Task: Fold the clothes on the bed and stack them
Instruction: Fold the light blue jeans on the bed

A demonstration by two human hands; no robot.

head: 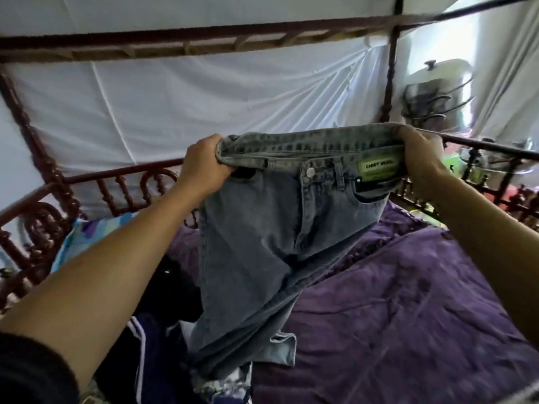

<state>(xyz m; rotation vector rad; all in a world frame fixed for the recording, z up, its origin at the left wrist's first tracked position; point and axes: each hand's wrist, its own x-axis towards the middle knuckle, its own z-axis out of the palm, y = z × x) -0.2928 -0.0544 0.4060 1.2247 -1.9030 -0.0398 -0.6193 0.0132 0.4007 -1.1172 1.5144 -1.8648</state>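
Over the bed: white netting (pixel 175 112) hangs behind and above, draped on a dark carved wooden frame (pixel 122 172). A purple blanket (pixel 393 287) covers the mattress, centre to right.

Jeans (pixel 262 243), light blue denim, are held up in the air above the blanket by the waistband, front facing the camera. The legs hang down and to the left. The hems reach the clothes at the lower edge of the view, with one split cuff lying on the blanket.

A pile of dark clothes (pixel 163 301) is at lower left and includes a navy garment with white stripes (pixel 154 345). A grey-white patterned piece (pixel 221 383) lies below the jeans' hems. A blue patterned cloth (pixel 84 234) sits at the left rail. A fan (pixel 431 97) is behind the netting, upper right, blurred.

Left hand (pixel 204 167): fingers curled tight round the left end of the waistband. Right hand (pixel 423 158): same grip on the right end. The hands are well apart, with the waistband stretched between them.

There's a green label (pixel 377 167) on the waistband near the right hand, text unreadable. A metal button (pixel 310 171) is at centre, fastened.
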